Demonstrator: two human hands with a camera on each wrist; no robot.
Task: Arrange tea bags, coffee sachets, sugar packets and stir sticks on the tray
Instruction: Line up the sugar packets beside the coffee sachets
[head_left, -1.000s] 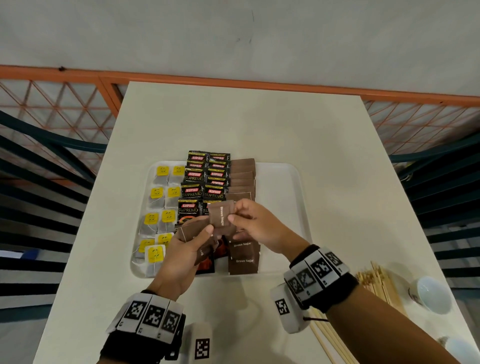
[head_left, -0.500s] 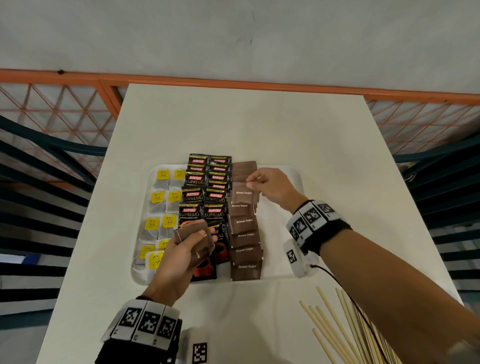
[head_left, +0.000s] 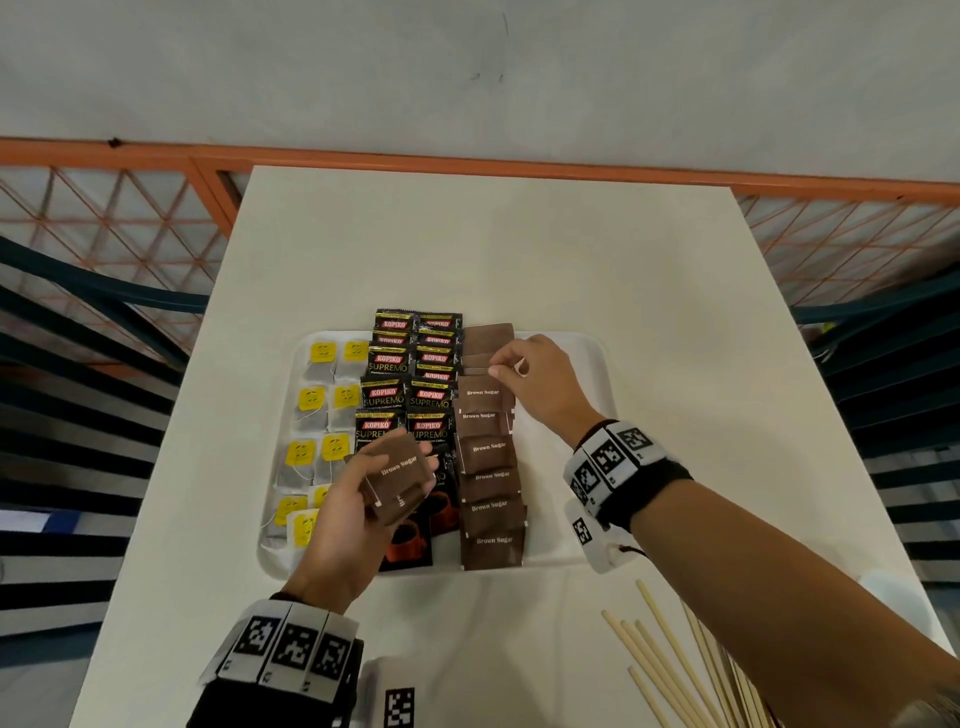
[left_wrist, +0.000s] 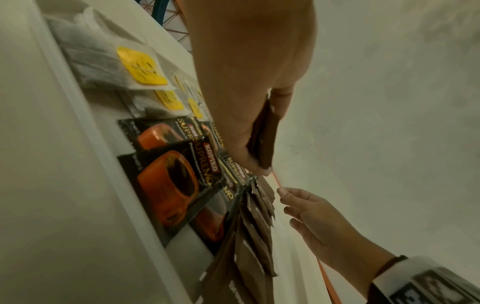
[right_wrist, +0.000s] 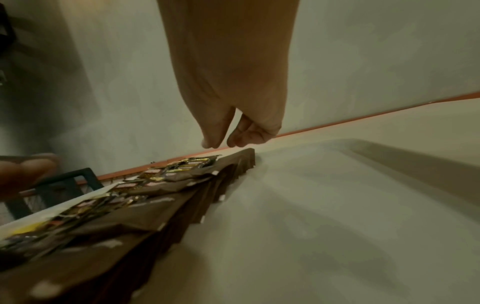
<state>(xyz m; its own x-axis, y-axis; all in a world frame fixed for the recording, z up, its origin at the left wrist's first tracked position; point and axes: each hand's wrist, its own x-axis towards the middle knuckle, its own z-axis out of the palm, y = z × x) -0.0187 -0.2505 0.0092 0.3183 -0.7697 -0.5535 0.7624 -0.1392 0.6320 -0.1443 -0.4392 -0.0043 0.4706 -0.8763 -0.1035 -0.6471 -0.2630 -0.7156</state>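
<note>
A white tray (head_left: 563, 519) holds yellow-tagged tea bags (head_left: 322, 395) on the left, black coffee sachets (head_left: 410, 364) in the middle and a column of overlapping brown sugar packets (head_left: 488, 478) to their right. My left hand (head_left: 410, 467) hovers over the near coffee sachets and grips a small stack of brown sugar packets (head_left: 397, 475), also seen edge-on in the left wrist view (left_wrist: 262, 133). My right hand (head_left: 506, 364) hangs over the far part of the sugar column. Its fingertips (right_wrist: 244, 142) are loosely curled just above the packets (right_wrist: 182, 195), with nothing between them.
Wooden stir sticks (head_left: 675, 665) lie loose on the white table (head_left: 519, 249) at the near right, off the tray. The tray's right strip is bare. An orange mesh railing (head_left: 104, 228) and dark chair slats flank the table. A white object (head_left: 893, 597) shows past my right forearm.
My right hand took a sugar packet from the left hand's stack, carried it to the far part of the sugar column and let it go. The left hand stayed put.
</note>
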